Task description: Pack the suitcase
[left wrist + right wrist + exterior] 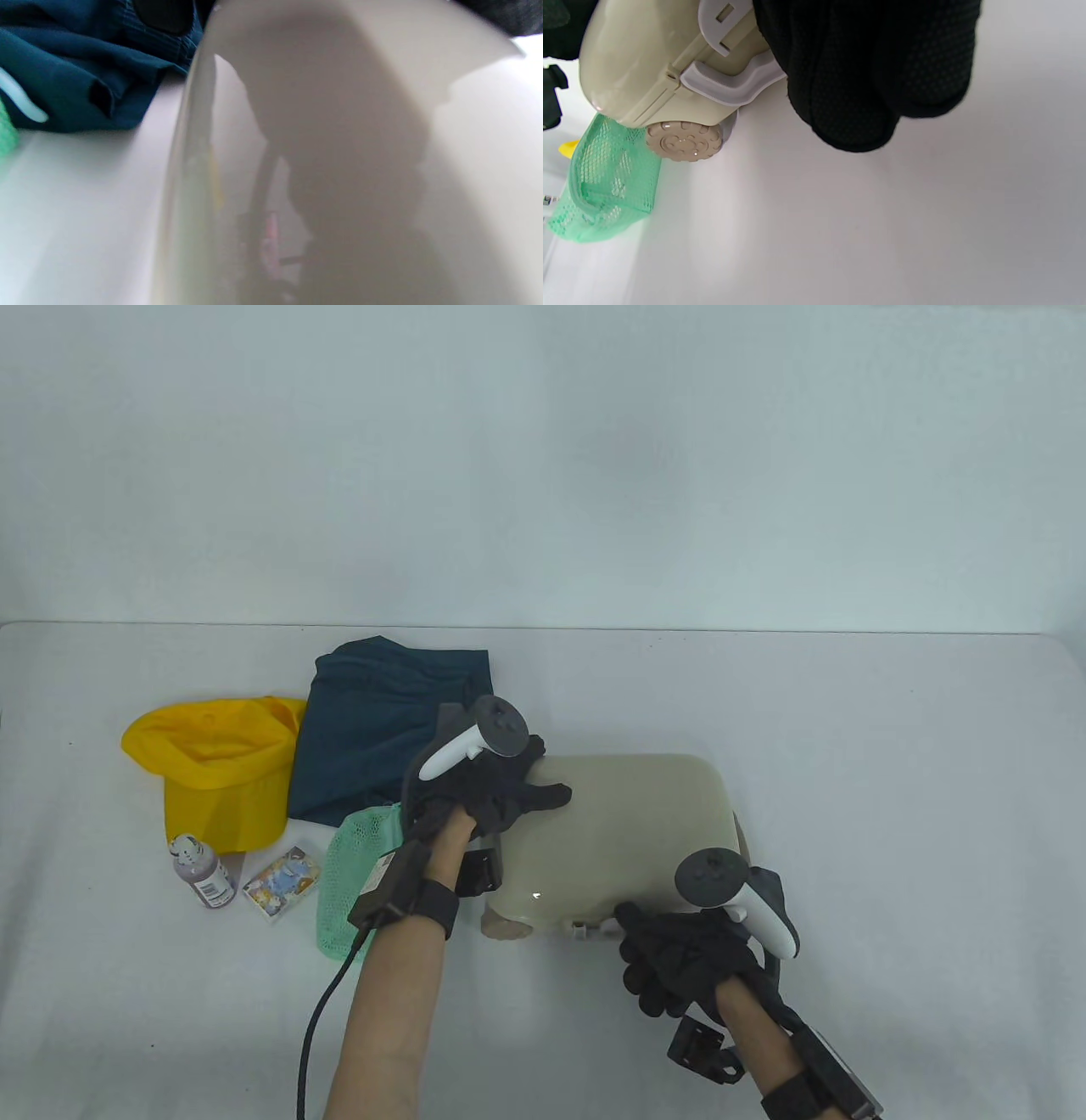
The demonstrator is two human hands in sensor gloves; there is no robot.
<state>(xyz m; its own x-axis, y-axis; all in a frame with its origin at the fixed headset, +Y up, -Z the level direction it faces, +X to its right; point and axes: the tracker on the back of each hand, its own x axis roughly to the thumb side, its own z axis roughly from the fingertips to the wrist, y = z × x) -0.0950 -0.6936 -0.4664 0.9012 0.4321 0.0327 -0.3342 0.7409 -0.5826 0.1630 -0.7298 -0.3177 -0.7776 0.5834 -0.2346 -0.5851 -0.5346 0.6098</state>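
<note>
The suitcase (628, 831) is a small, hard, glossy beige shell with rounded corners, lying flat near the middle of the surface (891, 780). It shines enough to throw back a dim reflection in my left wrist view. My left hand (496, 789), in its black knit glove, rests on the shell's far left corner, fingers (543, 797) spread and lying fairly straight across the smooth plastic. My right hand (679, 963) is at the suitcase's near edge; its fingers (857, 97), dotted with a fine grippy weave, curl down in front of a pale grey plastic latch (729, 87), and I cannot tell whether they grasp anything. Beside the latch sits a round, ridged, tan wheel (685, 140).

Left of the suitcase, touching its side, is a green mesh bag (352, 874), limp and open-weave. Beyond the bag lies a folded dark teal garment (382, 721) of soft, creased cloth, its edge just beside the shell. Further left of the suitcase is a bright yellow cap (216, 768) with a thin, crumpled crown. Near the cap stand a small bottle (202, 872) with a purplish label and a little card pack (282, 885) printed with cartoon figures.

The surface is matte white with faint wrinkles, like a cloth cover. Behind it rises a plain, pale blue-grey wall (543, 458).
</note>
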